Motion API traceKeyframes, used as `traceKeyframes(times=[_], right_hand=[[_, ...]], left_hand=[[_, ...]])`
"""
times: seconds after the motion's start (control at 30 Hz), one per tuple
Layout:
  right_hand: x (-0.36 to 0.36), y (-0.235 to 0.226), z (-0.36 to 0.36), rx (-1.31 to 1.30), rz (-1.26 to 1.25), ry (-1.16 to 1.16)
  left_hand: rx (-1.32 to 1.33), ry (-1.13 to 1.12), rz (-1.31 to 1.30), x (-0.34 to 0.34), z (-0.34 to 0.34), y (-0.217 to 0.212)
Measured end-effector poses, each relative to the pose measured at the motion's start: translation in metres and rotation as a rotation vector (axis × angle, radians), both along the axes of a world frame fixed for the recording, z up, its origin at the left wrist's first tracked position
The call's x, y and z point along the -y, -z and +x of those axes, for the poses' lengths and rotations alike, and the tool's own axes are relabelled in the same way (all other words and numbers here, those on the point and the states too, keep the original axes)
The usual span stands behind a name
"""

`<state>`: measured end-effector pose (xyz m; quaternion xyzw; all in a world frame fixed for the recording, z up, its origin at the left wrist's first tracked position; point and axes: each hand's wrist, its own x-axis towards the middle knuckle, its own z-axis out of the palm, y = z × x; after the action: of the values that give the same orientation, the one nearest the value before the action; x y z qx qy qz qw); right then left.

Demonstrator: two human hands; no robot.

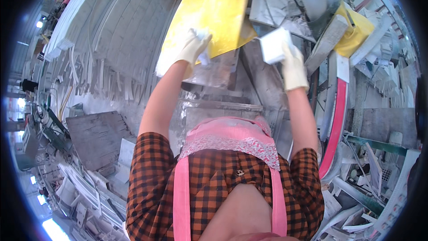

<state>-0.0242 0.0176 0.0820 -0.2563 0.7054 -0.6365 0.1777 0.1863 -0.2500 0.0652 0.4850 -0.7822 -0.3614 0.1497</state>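
The fingers of the left hand (192, 47), in a pale work glove, are closed over the lower edge of a large yellow sheet (214, 6), with a bit of white cloth or crumpled material bunched under the grip. The fingers of the right hand (292, 64), gloved the same way, are wrapped around a small white block (274, 44), pinching it from below so that its flat face tips toward the sheet's right edge.

The yellow sheet stands far from the body and leans up and away, dusted white near its lower left corner. It looks thin, broad and somewhat flexible, probably light but awkward; a hold on the edge, as the left hand has it, seems the surest place. The white block looks stiff and light, perhaps foam or soft stone, and easy to grip by its sides, though dust may make it slippery.

Below the hands lies a grey, dust-coated table (223, 107) with a clear sheet over it. To the left, pale slabs (111, 31) are stacked in long rows, with thin white strips (89, 76) leaning beside them. To the right runs a curved red band (336, 120) among white offcuts, and a yellow box-like housing (356, 29) sits farther off. No open container shows its contents plainly.
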Motion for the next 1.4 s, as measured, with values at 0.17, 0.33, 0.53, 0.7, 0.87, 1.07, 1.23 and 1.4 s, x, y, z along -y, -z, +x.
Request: traceKeyframes(times=[0.17, 0.33, 0.53, 0.7, 0.87, 1.07, 1.23, 1.4], right_hand=[[0.104, 0.016, 0.113, 0.141, 0.06, -0.015], [0.165, 0.045, 0.144, -0.054, 0.102, -0.17], [0.172, 0.056, 0.142, 0.311, -0.08, -0.426], [0.144, 0.055, 0.11, -0.218, 0.093, -0.557], [0.051, 0.065, 0.029, -0.308, 0.342, -0.334], [-0.094, 0.077, -0.125, -0.654, 0.355, 0.293], [-0.159, 0.085, -0.237, -1.035, 0.707, 0.461], [-0.154, 0.102, -0.298, -0.975, 1.023, 0.486]], left_hand=[[-0.088, -0.011, -0.178, 0.009, -0.001, 0.025], [-0.064, 0.035, -0.199, 0.012, -0.001, 0.031], [-0.224, 0.104, 0.202, 0.02, 0.018, 0.006], [-0.13, 0.078, 0.044, 0.016, -0.004, 0.018], [0.091, -0.07, -0.14, 0.013, -0.004, 0.028], [0.04, 0.002, -0.151, 0.016, 0.015, 0.027], [0.004, -0.034, -0.178, 0.02, 0.02, 0.034], [0.11, -0.05, -0.194, 0.024, 0.028, 0.034]])
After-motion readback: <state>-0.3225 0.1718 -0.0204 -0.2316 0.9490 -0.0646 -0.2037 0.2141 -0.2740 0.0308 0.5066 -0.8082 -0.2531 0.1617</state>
